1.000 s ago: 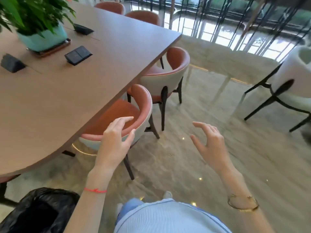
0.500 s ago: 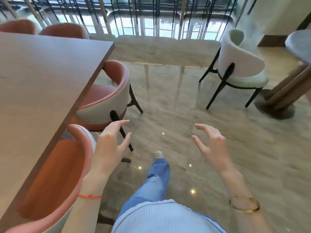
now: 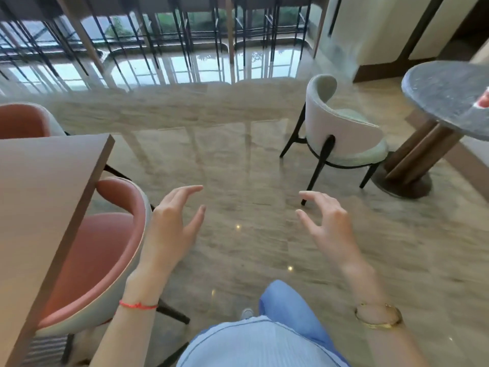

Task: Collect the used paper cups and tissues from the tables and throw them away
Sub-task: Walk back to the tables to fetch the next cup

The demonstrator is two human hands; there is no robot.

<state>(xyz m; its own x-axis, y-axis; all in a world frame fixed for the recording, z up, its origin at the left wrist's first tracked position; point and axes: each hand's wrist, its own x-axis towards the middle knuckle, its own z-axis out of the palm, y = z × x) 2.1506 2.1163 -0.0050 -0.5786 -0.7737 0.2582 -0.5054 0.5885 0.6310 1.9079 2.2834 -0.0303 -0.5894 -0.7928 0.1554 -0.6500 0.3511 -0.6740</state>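
Both hands are raised over a glossy marble floor (image 3: 238,160), empty, palms turned inward toward each other. The left hand (image 3: 172,229) sits at about 9 o'clock of frame centre, fingers (image 3: 185,192) spread and lightly curled, thumb apart from them — it holds nothing. A red string bracelet (image 3: 137,305) circles its wrist. The right hand (image 3: 328,223) mirrors it at about 3 o'clock, fingers likewise apart and gripping nothing; a gold bangle (image 3: 378,316) sits on that wrist.

At 8 to 9 o'clock lies the corner of a brown wooden tabletop (image 3: 47,186); the part in view is bare. A pink chair (image 3: 105,250) is tucked under its edge, just beside the left forearm. A second pink chair (image 3: 23,120) shows beyond the tabletop at 10 o'clock.

At 2 o'clock stands a pale chair (image 3: 344,133) on dark legs, near a round grey stone tabletop (image 3: 444,94) on a wooden pedestal. At that tabletop's right edge — cut by the frame border — a small red-and-white object (image 3: 483,102) rests; it may be a paper cup, but too little shows to tell. No tissues can be made out.

At 6 o'clock the person's pale blue top (image 3: 259,343) and a blue trouser leg (image 3: 285,300) are visible. Dark railings (image 3: 158,35) and windows run along 12 o'clock.
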